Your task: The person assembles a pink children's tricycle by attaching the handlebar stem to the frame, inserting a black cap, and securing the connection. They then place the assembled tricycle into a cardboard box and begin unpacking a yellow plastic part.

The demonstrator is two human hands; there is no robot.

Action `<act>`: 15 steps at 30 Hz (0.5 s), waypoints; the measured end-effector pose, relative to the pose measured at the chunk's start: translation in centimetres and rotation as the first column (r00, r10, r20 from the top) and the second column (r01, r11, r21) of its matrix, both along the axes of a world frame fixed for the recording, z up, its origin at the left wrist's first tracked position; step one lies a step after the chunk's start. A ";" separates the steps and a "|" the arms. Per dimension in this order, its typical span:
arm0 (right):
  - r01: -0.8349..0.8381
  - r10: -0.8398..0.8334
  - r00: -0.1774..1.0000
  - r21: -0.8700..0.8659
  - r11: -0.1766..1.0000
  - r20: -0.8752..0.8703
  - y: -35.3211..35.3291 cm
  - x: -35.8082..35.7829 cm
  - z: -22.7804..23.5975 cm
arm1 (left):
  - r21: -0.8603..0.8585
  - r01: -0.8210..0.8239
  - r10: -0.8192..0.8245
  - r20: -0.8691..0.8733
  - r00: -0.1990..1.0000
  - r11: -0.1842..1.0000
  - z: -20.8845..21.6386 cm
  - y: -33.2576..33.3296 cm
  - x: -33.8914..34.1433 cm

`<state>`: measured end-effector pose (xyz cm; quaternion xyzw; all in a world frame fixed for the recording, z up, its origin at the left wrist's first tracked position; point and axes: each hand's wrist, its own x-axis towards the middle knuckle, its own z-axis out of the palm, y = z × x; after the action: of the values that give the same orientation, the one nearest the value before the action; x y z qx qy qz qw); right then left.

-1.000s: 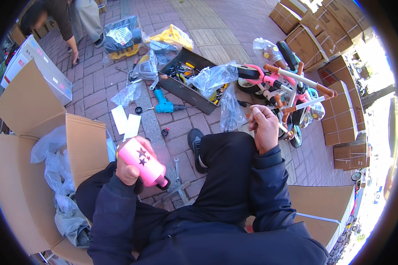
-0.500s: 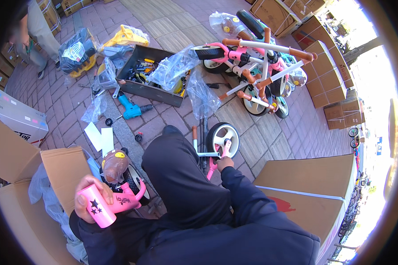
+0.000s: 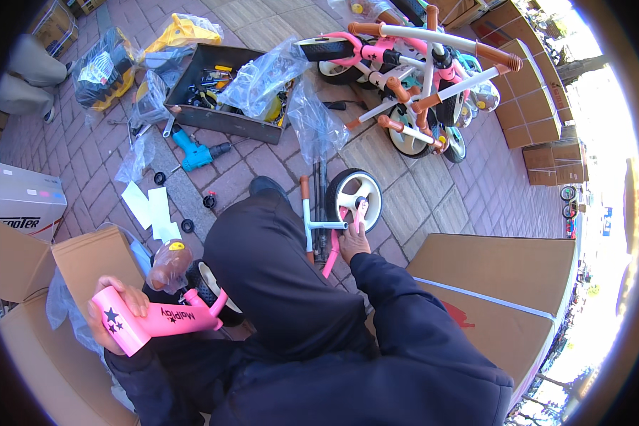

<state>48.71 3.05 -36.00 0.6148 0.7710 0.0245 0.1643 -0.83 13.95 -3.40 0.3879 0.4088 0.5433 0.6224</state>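
My left hand [image 3: 124,307] is closed round the wide tube end of a pink bike frame [image 3: 181,319], which has black stars on it. The frame lies tilted beside my left leg, its curved end near a black-tyred wheel [image 3: 209,284] that my leg partly hides. On the right, my right hand [image 3: 353,241] is closed on the pink fork [image 3: 361,213] of a white-spoked wheel [image 3: 373,195] lying on the paving; its fingertips are partly hidden. Just left of that wheel lies a pale T-shaped handlebar [image 3: 326,225] with brown grips.
Beyond my knee are a teal drill [image 3: 195,150] and a dark toolbox [image 3: 224,122] of tools. Small balance bikes [image 3: 426,85] are heaped at far right. An opened carton [image 3: 99,263] flanks me on the left, a closed carton [image 3: 497,273] on the right. Another person's legs [image 3: 32,78] show far left.
The view has shifted somewhat. My left hand has moved left with the pink frame, showing more of its length. My right hand has turned over the fork, its back now facing up.
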 end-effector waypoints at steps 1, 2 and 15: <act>-0.030 0.034 0.998 -0.075 0.997 0.049 0.4 0.7 -0.3 | 0.004 0.006 -0.007 0.009 1.000 1.000 0.0 0.0 0.1; -0.050 0.054 0.998 -0.111 0.993 0.034 1.0 1.3 -0.5 | 0.001 0.004 -0.004 0.025 1.000 1.000 0.0 0.0 0.1; 0.157 -0.238 0.962 -0.447 0.881 -0.132 13.1 11.9 18.4 | -0.186 0.381 -0.378 0.054 0.924 0.906 2.5 -3.4 -1.5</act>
<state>60.59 16.20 -17.60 0.6382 0.7018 -0.2206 0.2268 -2.37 10.59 -0.86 0.3932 0.3710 0.3730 0.7541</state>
